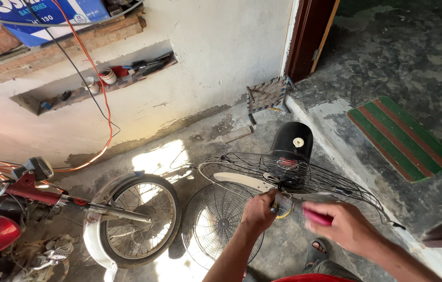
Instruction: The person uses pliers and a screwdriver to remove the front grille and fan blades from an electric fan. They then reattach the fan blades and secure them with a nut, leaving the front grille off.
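The left hand [258,211] is closed tight on the fan's wire guard [304,180] to keep it steady; the right hand [342,227], blurry, holds a red-handled tool [316,217] at the rim; the fan stands by the motorbike wheel [140,219].

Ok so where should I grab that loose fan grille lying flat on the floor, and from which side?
Probably by the outer rim of the loose grille, on the edge nearest the person. It lies flat, and its thin wires meet that thicker ring, which should take a grip better. The motorcycle wheel crowds its other side, while the left hand and right hand are busy at the fan.
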